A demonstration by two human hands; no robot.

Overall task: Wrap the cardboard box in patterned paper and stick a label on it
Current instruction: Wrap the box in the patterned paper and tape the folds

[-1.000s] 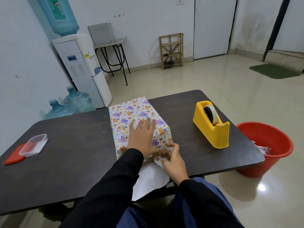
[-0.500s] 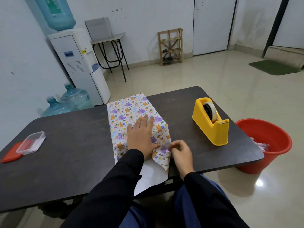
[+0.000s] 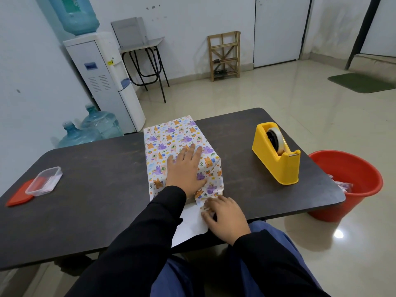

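**Paper fold pinched at the near end of the box**

The box (image 3: 171,136), covered in patterned paper (image 3: 214,174), is set lengthwise at the middle of the bench (image 3: 96,189). Its top is pressed by the left hand (image 3: 185,168), laid flat with fingers straight. At the near end, a loose fold of paper is pinched by the bent fingers and thumb of the right hand (image 3: 225,215). A yellow tape dispenser (image 3: 276,159) is seen to the right, apart from the box.

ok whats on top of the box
left hand lies flat on the patterned paper covering the top. no label shows; the cardboard itself is hidden under the paper
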